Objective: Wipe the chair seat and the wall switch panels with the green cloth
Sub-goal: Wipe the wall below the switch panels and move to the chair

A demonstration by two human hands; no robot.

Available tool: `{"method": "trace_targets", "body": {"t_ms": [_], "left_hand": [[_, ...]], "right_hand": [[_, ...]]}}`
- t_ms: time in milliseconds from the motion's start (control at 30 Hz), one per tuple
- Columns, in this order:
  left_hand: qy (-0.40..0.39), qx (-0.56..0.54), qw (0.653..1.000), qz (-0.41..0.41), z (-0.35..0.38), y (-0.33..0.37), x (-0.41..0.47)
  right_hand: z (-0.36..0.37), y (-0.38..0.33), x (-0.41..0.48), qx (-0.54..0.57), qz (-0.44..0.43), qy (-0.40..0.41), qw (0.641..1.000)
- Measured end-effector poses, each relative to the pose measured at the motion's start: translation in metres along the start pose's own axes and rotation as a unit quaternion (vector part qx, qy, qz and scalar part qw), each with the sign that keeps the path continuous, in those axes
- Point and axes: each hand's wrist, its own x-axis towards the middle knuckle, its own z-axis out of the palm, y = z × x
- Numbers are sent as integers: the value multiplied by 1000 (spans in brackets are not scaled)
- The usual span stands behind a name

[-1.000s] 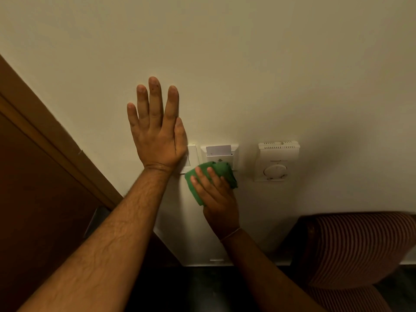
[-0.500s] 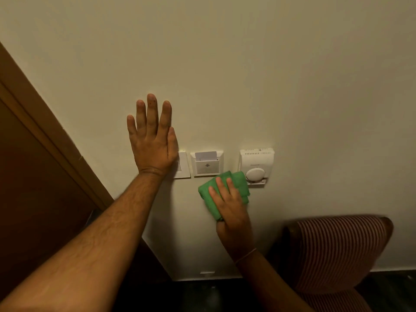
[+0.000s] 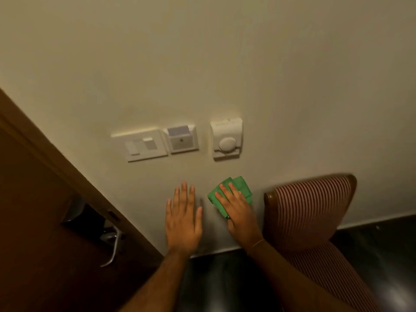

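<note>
Three white panels sit in a row on the cream wall: a switch plate (image 3: 144, 146), a key-card holder (image 3: 182, 139) with a card in it, and a thermostat (image 3: 227, 138) with a round dial. Below them, my right hand (image 3: 238, 212) lies flat over the folded green cloth (image 3: 234, 192), holding it close to the wall under the thermostat. My left hand (image 3: 183, 220) is open with fingers extended, flat toward the wall just left of the cloth. The striped chair (image 3: 313, 206) stands at the right against the wall, its seat partly hidden by my right forearm.
A brown wooden door (image 3: 40, 233) with a metal lever handle (image 3: 113, 246) fills the lower left, its frame running diagonally. Dark glossy floor (image 3: 387, 255) lies below the white skirting at the right.
Both hands have dropped from panel height to well below the panels. The left hand has uncovered the switch plate. The cloth has left the thermostat, and the view has pulled back.
</note>
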Motion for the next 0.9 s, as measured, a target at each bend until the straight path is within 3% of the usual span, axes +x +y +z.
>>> {"method": "trace_targets", "body": {"t_ms": [133,333,467,567,767,900], "left_hand": [[-95,-34,995,22,70,24,-70],[-204,-22,976,77,169,53,-138],[-256,-17,964,75,234,64,-163],[-262,-14,962,77,275,68,-173],[-280,3,955,95,334,69,-184],[-334,21,937,100,353,70,-181]], "right_hand": [[19,48,-81,3,113,-55,992],[46,121,-218,-13,273,-136,952],[66,177,-282,-16,373,-221,901],[88,217,-315,-26,429,-230,873],[136,276,-347,-40,473,-248,844],[161,289,-348,-33,479,-287,829]]}}
